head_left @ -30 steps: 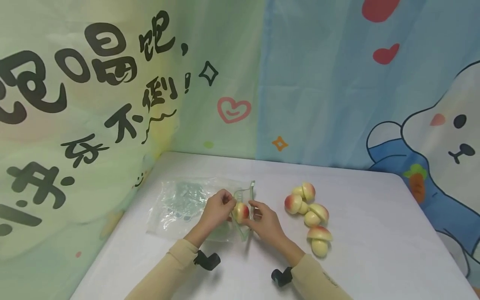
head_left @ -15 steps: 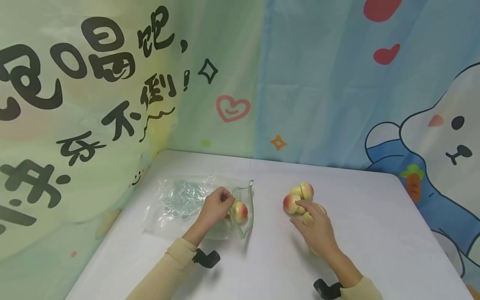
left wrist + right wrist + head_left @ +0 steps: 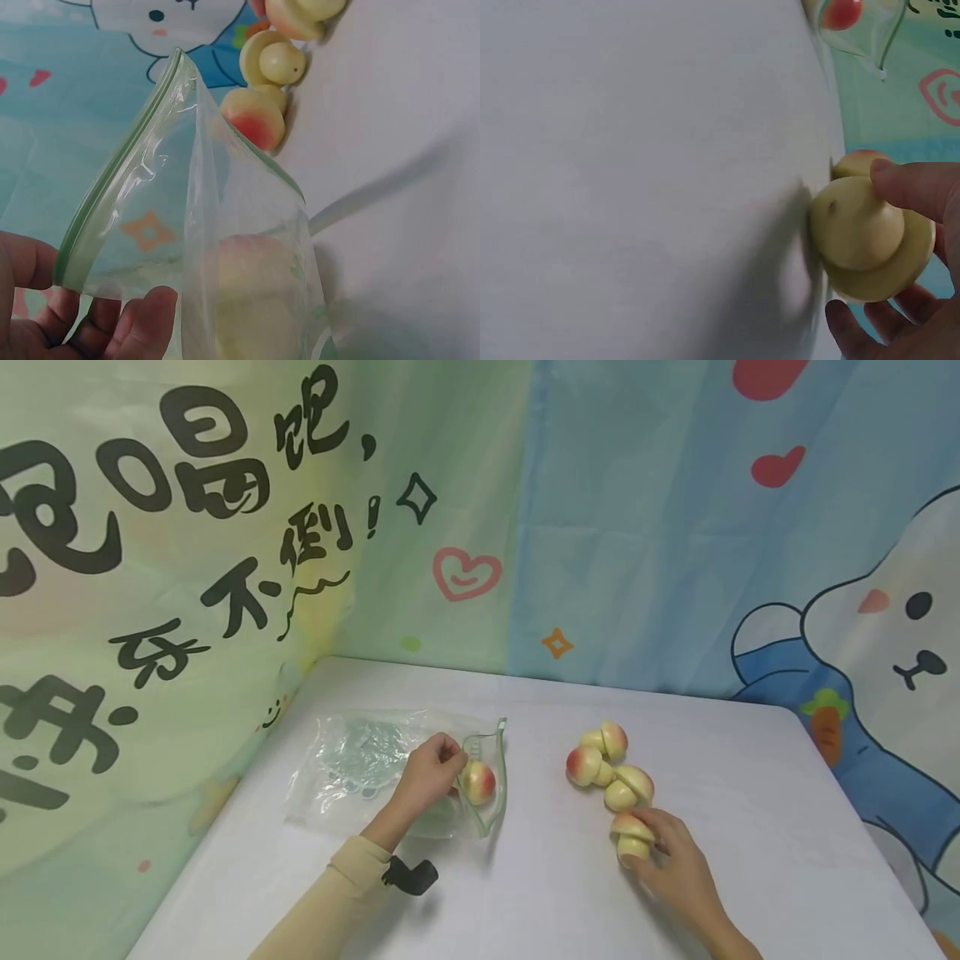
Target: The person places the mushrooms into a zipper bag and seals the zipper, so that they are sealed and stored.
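With finger and thumb my left hand [image 3: 429, 777] pinches the green-edged mouth of a clear zip bag [image 3: 330, 806], which stands open toward the right. Inside that mouth lies a toy mushroom [image 3: 478, 782], pale yellow with a red blush; in the left wrist view it shows blurred through the plastic [image 3: 255, 300]. My right hand [image 3: 681, 864] grips another toy mushroom [image 3: 632, 837], the nearest one on the right. Seen from the right wrist, the thumb [image 3: 907, 184] lies on its round stem [image 3: 855, 225], and the other fingers curl beneath the cap.
Several more toy mushrooms lie in a cluster behind the right hand, among them one with a red cap [image 3: 582, 766] and one tipped on its side [image 3: 628, 789]. They rest on a white table [image 3: 540, 877]. A printed cloth backdrop [image 3: 630, 568] rises behind the table.
My right hand has left the bag's mouth, passed over the mushroom cluster and come down on the nearest mushroom. The left hand has stayed at the bag, with one mushroom inside.
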Motion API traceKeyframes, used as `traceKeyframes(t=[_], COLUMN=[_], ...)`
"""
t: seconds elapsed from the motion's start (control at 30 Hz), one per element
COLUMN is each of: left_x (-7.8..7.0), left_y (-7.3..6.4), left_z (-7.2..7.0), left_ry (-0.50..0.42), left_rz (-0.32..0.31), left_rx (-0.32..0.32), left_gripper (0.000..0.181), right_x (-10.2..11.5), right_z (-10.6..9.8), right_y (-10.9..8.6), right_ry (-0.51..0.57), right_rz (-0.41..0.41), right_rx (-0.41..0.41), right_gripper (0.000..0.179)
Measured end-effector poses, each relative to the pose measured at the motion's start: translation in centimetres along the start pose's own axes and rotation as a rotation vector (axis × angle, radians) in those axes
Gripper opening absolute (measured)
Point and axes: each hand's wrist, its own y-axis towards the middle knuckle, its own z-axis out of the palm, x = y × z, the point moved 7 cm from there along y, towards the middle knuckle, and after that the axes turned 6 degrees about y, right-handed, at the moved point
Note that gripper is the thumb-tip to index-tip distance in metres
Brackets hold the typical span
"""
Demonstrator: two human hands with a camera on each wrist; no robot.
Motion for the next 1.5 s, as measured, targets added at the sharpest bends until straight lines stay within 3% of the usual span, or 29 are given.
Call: traceKeyframes(t=[0.17, 0.3, 0.77, 1.23, 1.5], left_x=[-0.2, -0.2, -0.3, -0.8, -1.0], left_y=[0.0, 0.1, 0.0, -0.4, -0.7], left_z=[-0.2, -0.3, -0.2, -0.1, 0.2], left_ry=[-0.001, 0.009, 0.020, 0.032, 0.038], left_rz=[0.006, -0.003, -0.016, 0.017, 0.018], left_rx=[-0.002, -0.007, -0.001, 0.025, 0.039], left_gripper=[0.015, 0.014, 0.014, 0.012, 0.012], right_x=[-0.4, -0.1, 2.0, 6.1, 7.6], right_z=[0.6, 1.2, 3.8, 7.9, 10.4], right_y=[-0.8, -1.0, 0.2, 4.8, 6.9], right_ry=[-0.030, -0.043, 0.098, 0.289, 0.466], right_rz=[-0.096, -0.127, -0.084, -0.085, -0.038], right_rx=[-0.069, -0.066, 0.039, 0.142, 0.188], right_gripper=[0.077, 0.085, 0.083, 0.078, 0.076])
